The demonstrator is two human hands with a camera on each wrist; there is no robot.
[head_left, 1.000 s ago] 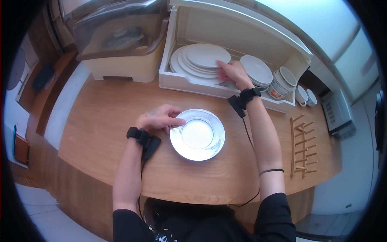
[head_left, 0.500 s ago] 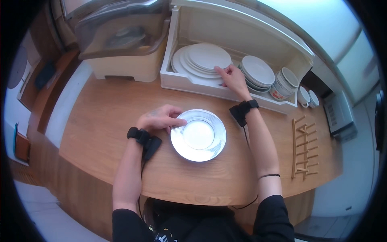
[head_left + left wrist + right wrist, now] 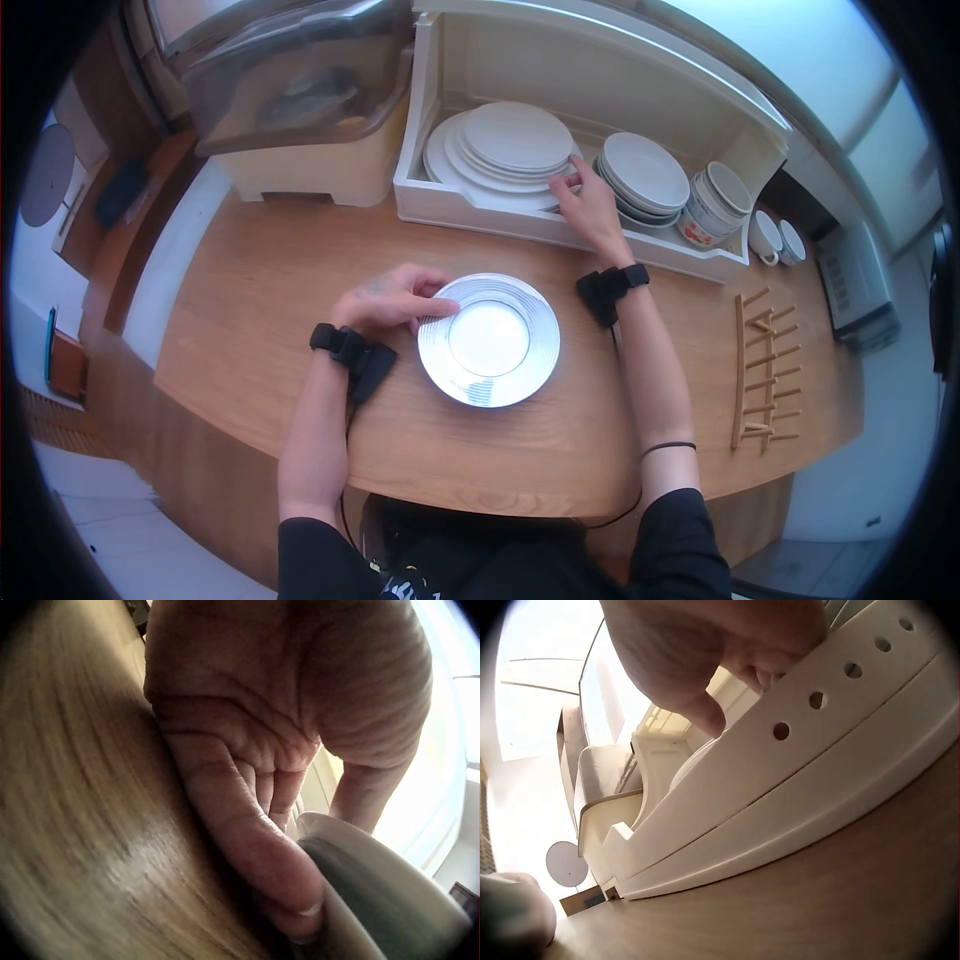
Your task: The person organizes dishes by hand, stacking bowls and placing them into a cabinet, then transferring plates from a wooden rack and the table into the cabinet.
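My left hand pinches the left rim of a white plate with fine ring lines, low over the table; its thumb lies on top. In the left wrist view, the fingers are under the plate's rim. Up in the white dish box, a stack of large white plates sits on the left side. My right hand reaches over the box's front wall, its fingertips right at the stack's right edge. In the right wrist view, the box wall hides part of its fingers.
Smaller plates and stacked bowls stand further right in the box. Two cups sit outside it, near a wooden peg rack. A lidded container stands at the back left. A cable runs beside each arm.
My right hand has slid from the top large plate's rim toward the stack's right edge. The left hand keeps its grip, while the plate's near side shifts slightly toward me.
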